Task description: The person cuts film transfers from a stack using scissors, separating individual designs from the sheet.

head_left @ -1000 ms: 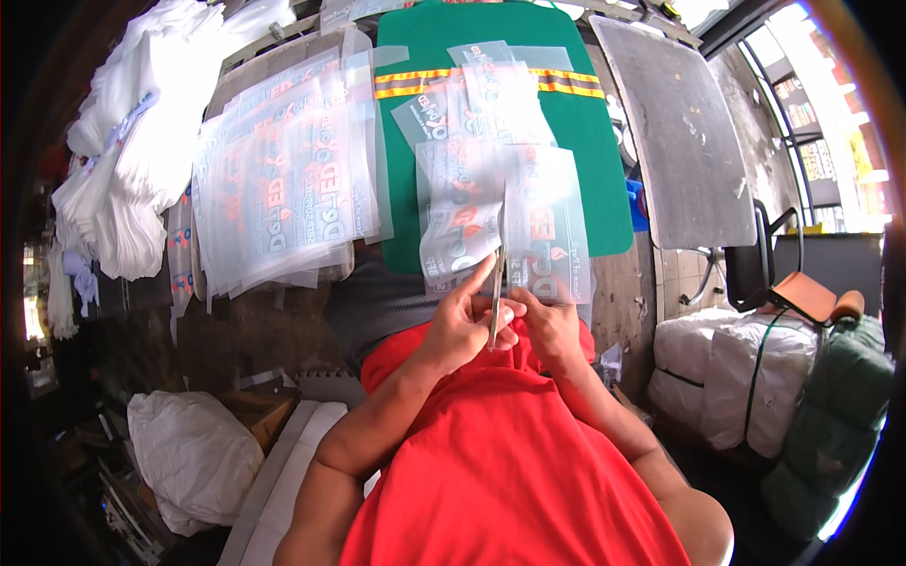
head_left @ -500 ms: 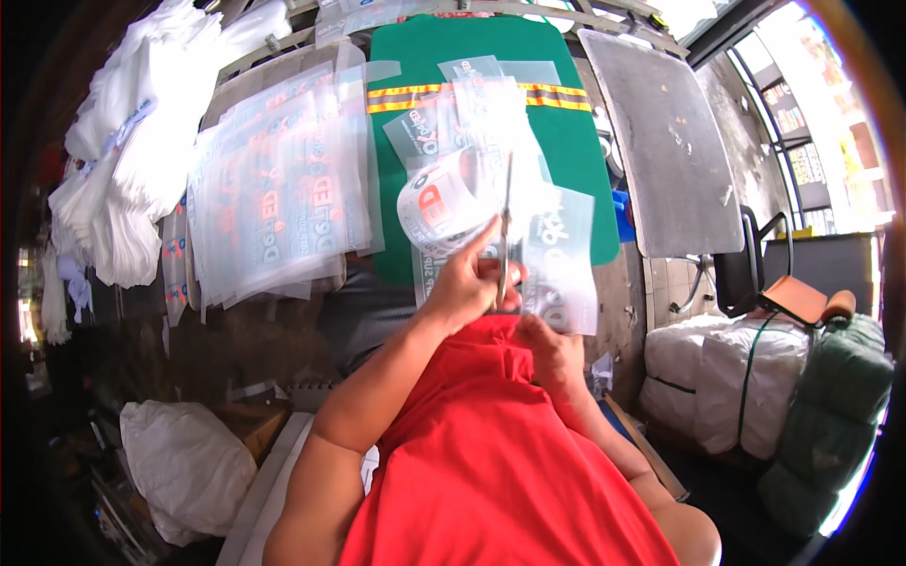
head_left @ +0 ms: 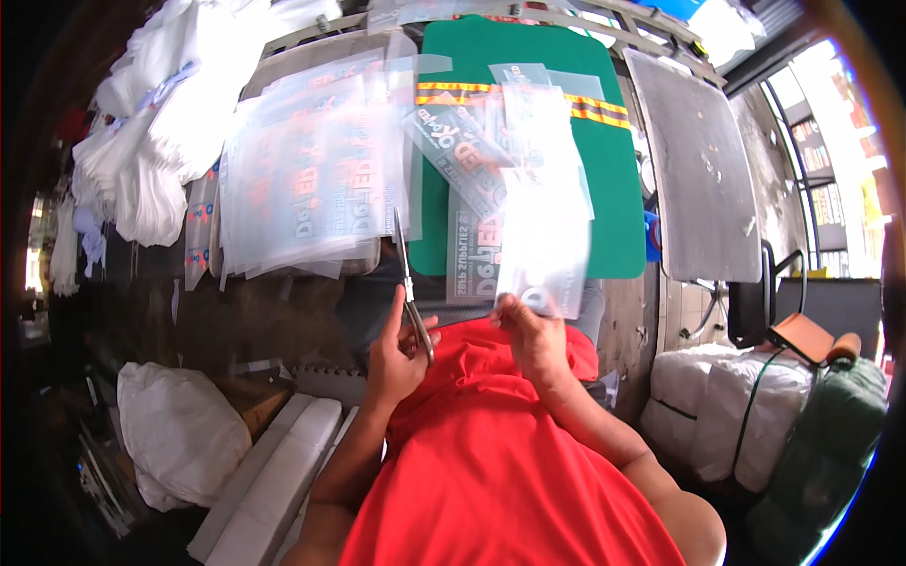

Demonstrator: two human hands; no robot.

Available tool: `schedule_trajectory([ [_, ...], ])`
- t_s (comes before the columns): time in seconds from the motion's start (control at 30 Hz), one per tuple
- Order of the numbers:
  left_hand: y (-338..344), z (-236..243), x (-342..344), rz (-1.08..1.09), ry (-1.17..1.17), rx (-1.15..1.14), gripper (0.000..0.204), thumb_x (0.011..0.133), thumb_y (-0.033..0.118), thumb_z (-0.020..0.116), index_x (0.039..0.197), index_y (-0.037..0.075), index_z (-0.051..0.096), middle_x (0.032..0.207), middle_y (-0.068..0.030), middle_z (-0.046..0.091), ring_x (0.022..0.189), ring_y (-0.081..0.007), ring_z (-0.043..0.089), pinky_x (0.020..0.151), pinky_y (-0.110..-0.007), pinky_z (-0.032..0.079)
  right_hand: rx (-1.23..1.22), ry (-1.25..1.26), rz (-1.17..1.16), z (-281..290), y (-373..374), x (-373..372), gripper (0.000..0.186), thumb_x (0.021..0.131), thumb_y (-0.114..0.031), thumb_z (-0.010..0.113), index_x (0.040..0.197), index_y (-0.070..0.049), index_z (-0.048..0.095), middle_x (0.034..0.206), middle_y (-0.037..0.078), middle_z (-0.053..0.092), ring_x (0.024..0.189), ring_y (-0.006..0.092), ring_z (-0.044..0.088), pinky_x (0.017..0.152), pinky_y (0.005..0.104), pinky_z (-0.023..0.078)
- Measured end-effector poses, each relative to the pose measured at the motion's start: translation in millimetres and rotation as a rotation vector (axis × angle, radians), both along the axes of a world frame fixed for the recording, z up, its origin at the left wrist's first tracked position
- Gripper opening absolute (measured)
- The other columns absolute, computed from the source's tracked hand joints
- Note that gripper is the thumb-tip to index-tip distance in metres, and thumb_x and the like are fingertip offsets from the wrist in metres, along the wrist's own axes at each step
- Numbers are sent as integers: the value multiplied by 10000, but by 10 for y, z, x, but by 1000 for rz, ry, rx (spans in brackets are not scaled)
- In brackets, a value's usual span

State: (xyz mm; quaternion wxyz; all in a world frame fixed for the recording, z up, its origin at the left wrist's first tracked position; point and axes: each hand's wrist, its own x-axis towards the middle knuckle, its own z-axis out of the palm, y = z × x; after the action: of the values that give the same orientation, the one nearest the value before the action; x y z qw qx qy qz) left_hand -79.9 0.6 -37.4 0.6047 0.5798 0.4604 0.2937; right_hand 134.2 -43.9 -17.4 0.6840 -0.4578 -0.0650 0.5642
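My left hand [head_left: 391, 363] grips a pair of metal scissors [head_left: 405, 274], fingers round the handles and blades pointing away from me. The blade tips reach beside the right edge of a broad stack of translucent printed sheets [head_left: 302, 179]. With thumb and fingers pinched, my right hand [head_left: 536, 344] holds the near edge of a whitish printed plastic sheet [head_left: 552, 264], bright with glare. That sheet lies over several other printed sheets [head_left: 462, 156], spread at angles on a green board [head_left: 618, 198]. A yellow-orange and grey striped band [head_left: 599, 111] crosses the board.
White bundled material [head_left: 151, 179] hangs at the far left. A grey board [head_left: 703, 179] stands right of the green one. Wrapped white bales [head_left: 717, 410] and a dark green bale [head_left: 821, 443] sit at lower right. A white sack [head_left: 179, 434] rests at lower left.
My left hand has drawn the scissors left, away from the sheets. A curled sheet with red print no longer stands up near my hands. The view has shifted slightly.
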Motion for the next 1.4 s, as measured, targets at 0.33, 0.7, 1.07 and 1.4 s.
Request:
schedule_trajectory([
  [0.33,220,-236,445,130,3,227,885,887,-62,684,1587,111,171,923,-123,713,799,-134,696,675,-275,568,-257,-85,97,-147,116,208,267,925,-209,728,1032,6,612,837,111,662,620,222,678,541,294,563],
  [0.7,375,-171,708,197,-55,224,858,873,-48,697,1563,86,205,780,-111,719,697,-154,712,629,-281,540,-122,-1046,710,763,565,386,300,878,-255,786,883,21,668,632,65,662,536,153,628,504,274,469],
  [1.07,584,-26,1122,190,-122,206,768,894,-45,663,1535,91,263,811,-93,713,688,-137,697,590,-278,533,93,-1908,559,-2,1569,830,584,759,-287,798,1286,-96,635,1473,135,478,1377,379,398,1098,503,381],
  [1.4,812,-34,946,80,65,395,674,866,-74,617,1479,49,366,881,-144,738,762,-210,744,701,-321,587,38,-2035,329,-163,1814,1000,532,792,-314,759,1266,-100,646,1388,107,556,1302,374,468,1072,519,372],
])
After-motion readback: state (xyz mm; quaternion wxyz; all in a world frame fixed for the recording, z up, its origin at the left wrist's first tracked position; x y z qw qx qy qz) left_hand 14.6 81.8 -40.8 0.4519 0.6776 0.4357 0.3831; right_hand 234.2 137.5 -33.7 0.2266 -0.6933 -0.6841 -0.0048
